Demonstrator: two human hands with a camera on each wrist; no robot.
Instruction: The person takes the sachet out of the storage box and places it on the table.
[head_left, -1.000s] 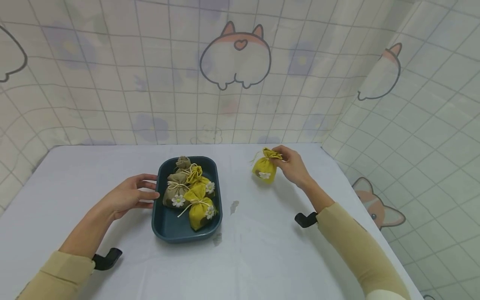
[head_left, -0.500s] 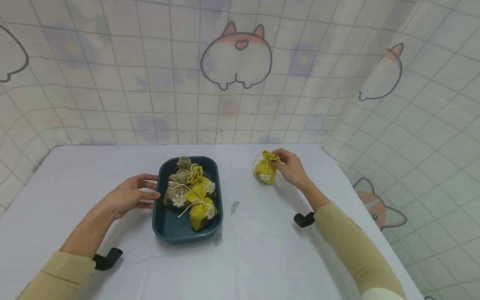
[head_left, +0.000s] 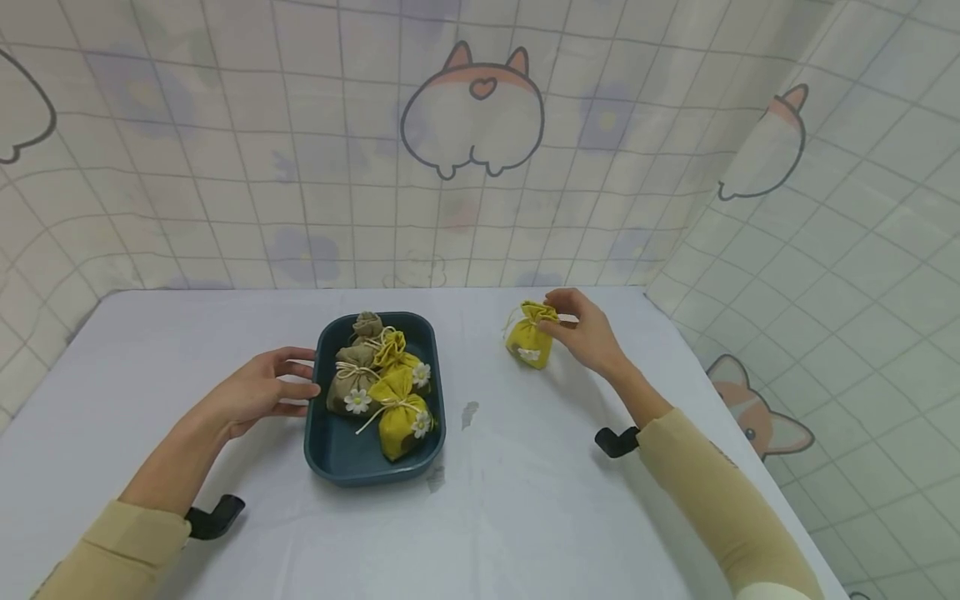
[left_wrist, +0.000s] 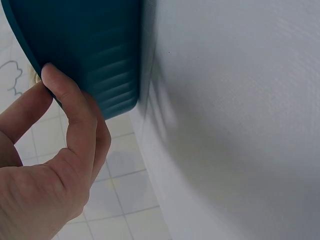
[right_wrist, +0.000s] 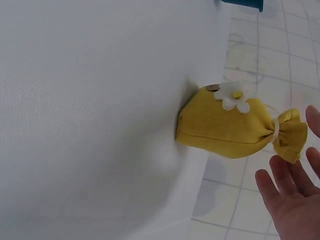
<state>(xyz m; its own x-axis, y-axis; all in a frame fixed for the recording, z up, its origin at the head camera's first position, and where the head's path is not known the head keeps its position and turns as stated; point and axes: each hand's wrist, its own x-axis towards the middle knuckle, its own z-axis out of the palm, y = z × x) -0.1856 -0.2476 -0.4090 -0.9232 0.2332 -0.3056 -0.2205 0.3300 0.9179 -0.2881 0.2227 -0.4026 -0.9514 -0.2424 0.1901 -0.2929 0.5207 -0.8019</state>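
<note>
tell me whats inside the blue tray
The blue tray holds four tied sachets: two yellow and two brown, daisies showing on some. Anything beneath them is hidden.

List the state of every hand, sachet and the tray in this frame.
Right hand: open, fingers beside the yellow sachet's top, not gripping.
Yellow sachet: upright on the table, tied shut.
Left hand: fingertips touching the tray's left wall.
Blue tray: on the table, holding four tied sachets.
</note>
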